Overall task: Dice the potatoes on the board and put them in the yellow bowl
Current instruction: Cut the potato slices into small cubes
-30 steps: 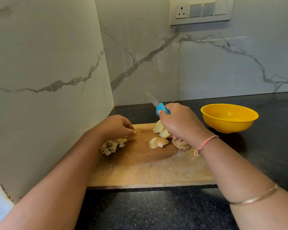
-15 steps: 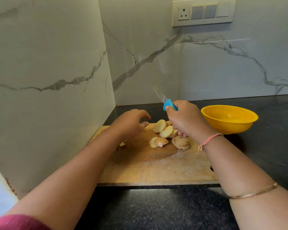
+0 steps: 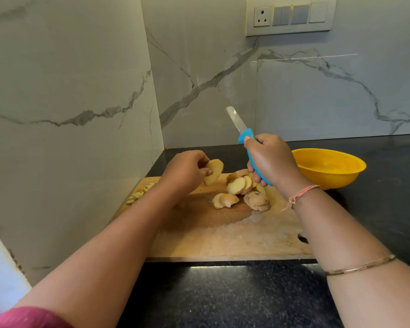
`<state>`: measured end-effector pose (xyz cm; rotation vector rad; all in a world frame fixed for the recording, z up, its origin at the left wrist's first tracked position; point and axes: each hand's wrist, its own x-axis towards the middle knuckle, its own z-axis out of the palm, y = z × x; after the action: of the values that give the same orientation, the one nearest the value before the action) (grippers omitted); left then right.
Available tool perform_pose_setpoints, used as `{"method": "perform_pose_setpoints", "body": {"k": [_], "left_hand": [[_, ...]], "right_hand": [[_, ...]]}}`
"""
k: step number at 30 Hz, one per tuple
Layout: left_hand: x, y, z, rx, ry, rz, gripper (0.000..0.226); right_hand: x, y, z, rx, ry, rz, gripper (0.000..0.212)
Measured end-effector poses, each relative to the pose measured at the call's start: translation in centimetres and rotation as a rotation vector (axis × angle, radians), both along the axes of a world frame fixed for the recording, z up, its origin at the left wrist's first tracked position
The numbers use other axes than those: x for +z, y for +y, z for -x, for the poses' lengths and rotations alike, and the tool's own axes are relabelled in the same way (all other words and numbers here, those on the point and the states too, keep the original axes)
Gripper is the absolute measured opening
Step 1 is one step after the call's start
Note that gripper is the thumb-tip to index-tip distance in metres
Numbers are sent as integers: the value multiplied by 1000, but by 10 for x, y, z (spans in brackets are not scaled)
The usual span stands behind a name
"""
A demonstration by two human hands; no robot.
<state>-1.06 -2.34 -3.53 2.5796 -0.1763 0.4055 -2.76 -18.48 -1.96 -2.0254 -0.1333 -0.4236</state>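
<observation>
Wooden and worn pale in the middle, the board (image 3: pixel 223 240) lies under both hands on the black counter (image 3: pixel 223 301). The left hand (image 3: pixel 185 172) pinches one potato slice (image 3: pixel 214 171) between thumb and fingers and holds it clear of the board, pale cut face turned toward the right hand (image 3: pixel 272 159). That hand is closed in a fist round the blue handle of the knife (image 3: pixel 245 136), whose blade points up and away toward the marble wall (image 3: pixel 199 67), off the board and touching no potato. Between the two hands, just below the right hand's fingers, the other slices (image 3: pixel 237 185) lie in a loose overlapping heap on the board, some cut face up and some skin side up, with two more brown-skinned pieces nearer the person. Beyond the left forearm, on its outer side at the board's far left edge, a small pile of dice (image 3: pixel 137 195) sits close to the wall. The yellow bowl (image 3: pixel 334 179) stands on the counter just past the right hand's outer side, off the board; no potato shows in it. A pink thread (image 3: pixel 301 194) circles the right wrist and a thin bangle (image 3: pixel 360 266) sits further up that forearm; a red sleeve (image 3: pixel 29 318) shows at the left arm's near end. A switch plate (image 3: pixel 289 16) is on the wall high above the right hand
</observation>
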Motion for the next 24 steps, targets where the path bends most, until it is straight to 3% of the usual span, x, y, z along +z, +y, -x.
{"method": "perform_pose_setpoints", "body": {"k": [4, 7, 11, 17, 24], "left_hand": [[1, 11, 14, 55, 33, 48, 48], [0, 11, 22, 87, 92, -78, 46], [-2, 9, 27, 122, 207, -253, 45], [-2, 17, 32, 102, 305, -386, 41], [-3, 22, 35, 78, 289, -488, 41]], "right_hand": [[1, 7, 6, 140, 203, -91, 27], [-7, 23, 13, 269, 415, -160, 31], [-15, 37, 19, 323, 656, -71, 32], [-11, 39, 20, 250, 582, 16, 45], [-10, 41, 28, 281, 489, 198, 29]]}}
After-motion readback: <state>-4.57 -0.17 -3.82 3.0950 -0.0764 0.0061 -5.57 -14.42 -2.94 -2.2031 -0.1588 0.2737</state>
